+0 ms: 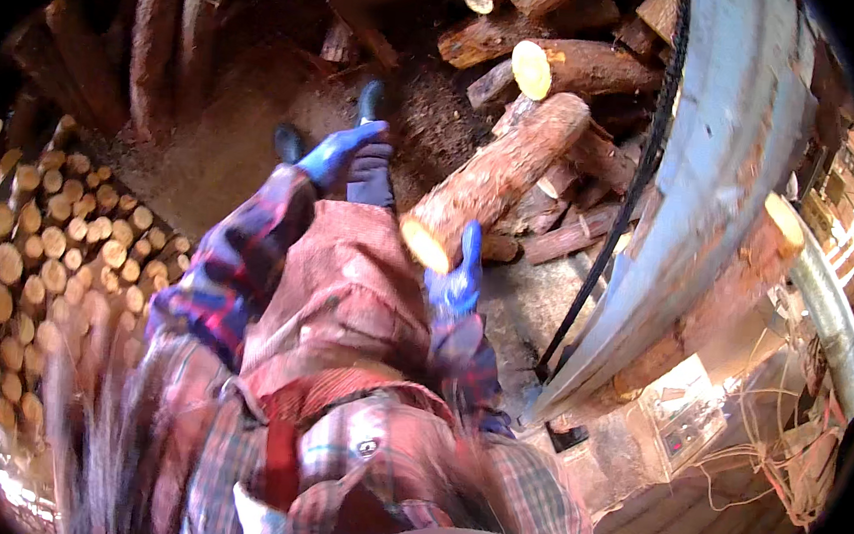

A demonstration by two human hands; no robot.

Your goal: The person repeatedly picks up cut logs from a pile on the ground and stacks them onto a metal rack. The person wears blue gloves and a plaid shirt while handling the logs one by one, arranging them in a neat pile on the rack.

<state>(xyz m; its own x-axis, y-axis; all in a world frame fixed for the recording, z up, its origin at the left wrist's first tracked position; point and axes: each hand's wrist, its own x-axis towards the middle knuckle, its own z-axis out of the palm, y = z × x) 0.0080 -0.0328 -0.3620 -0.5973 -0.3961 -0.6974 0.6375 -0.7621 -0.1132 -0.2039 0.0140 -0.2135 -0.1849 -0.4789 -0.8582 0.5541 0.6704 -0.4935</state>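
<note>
stacked logs (53, 238) on the left, loose log heap (608, 70) ahead right; one log (499, 177) in front of the heap, near end just beside right hand (453, 287); panel (723, 140) right of heap and that log, another log (710, 299) right of it

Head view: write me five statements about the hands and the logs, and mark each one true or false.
1. The left hand and the right hand both wear blue gloves. True.
2. The left hand grips a log. False: no log shows in it.
3. The right hand is beside the near, cut end of the thick log. True.
4. The log stack shows round cut ends. True.
5. The log stack is on the picture's right. False: it is on the left.
</note>
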